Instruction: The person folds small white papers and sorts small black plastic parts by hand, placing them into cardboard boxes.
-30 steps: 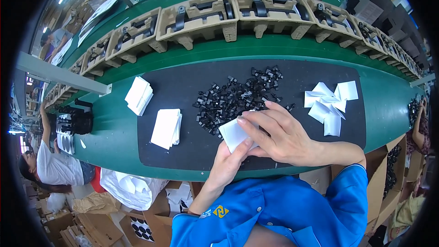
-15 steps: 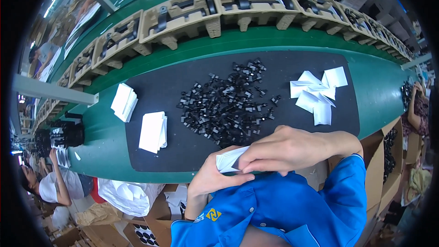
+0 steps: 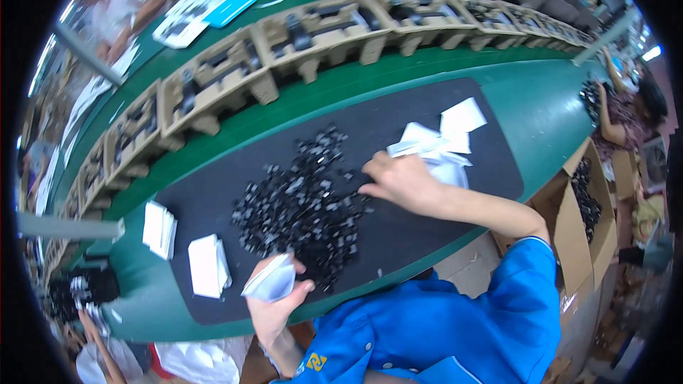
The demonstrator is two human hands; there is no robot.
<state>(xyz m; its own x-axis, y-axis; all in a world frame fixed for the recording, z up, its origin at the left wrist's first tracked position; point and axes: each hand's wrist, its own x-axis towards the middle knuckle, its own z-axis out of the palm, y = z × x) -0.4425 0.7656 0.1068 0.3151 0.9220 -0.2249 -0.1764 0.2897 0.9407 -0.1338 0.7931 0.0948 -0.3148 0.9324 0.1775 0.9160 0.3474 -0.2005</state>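
My left hand (image 3: 274, 309) is closed around a folded white paper packet (image 3: 271, 279), at the near edge of a pile of small black plastic parts (image 3: 299, 203). To the right of that pile my right hand (image 3: 405, 181) hovers over the black mat, its thumb and forefinger apart. Nothing shows between them, though the hand is slightly blurred. Just behind its wrist lie several loose white papers (image 3: 462, 116), partly covered by the hand and forearm. Two stacks of white paper sit to the left: one on the mat (image 3: 206, 268), the other at its edge (image 3: 158, 230).
Moulded pulp trays (image 3: 313, 35) holding black parts line the far side of the green table (image 3: 541, 110). An open cardboard box (image 3: 580, 220) of black parts stands at the right. Other people work at both sides. A metal post (image 3: 71, 227) juts in from the left.
My hands have parted: the left moved left with the paper packet, while the right left the packet and reached out over the mat. The whole view has turned and shifted.
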